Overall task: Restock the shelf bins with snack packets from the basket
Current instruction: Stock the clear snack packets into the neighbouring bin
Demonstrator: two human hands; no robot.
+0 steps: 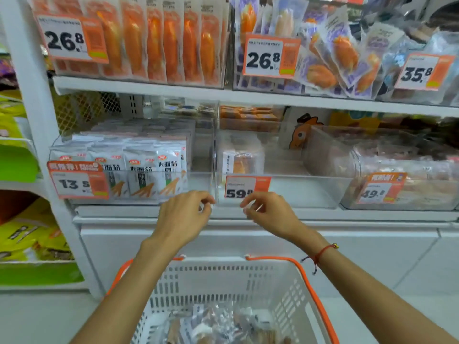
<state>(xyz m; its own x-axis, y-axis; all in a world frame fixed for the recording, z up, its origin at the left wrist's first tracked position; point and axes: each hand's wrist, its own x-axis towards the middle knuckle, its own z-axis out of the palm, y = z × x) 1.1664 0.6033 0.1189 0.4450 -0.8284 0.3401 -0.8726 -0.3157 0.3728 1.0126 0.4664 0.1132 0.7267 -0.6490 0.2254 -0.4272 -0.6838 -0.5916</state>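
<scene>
Two hands raised at the front edge of a nearly empty clear shelf bin

The left hand (pixel 185 216) and right hand (pixel 267 213) are near each other, fingers loosely curled, holding nothing I can see. Behind them the middle bin (pixel 285 187) holds one packet (pixel 239 161) at its far left. The white basket (pixel 223 284) is near below, with snack packets (pixel 218 324) inside.
</scene>
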